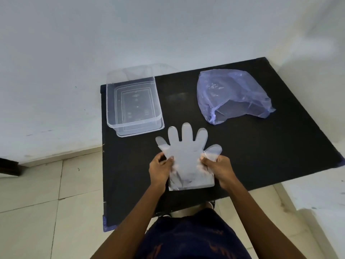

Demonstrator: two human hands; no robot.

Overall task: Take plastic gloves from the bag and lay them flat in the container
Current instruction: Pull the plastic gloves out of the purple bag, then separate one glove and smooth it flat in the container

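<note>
Head: glove [188, 156] fingers twd far edge, lengthwise.

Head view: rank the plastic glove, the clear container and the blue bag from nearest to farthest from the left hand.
1. Plastic glove: pinched at its edge by the left hand, with the right hand on the other edge.
2. Clear container: empty, up and slightly left of that hand, at the mat's left edge.
3. Blue bag: far right of the mat, beyond the glove.

See-through glove [188, 156] spread flat, fingers pointing away; empty clear container [133, 101] back left, crumpled purple bag [231, 96] back right.
</note>
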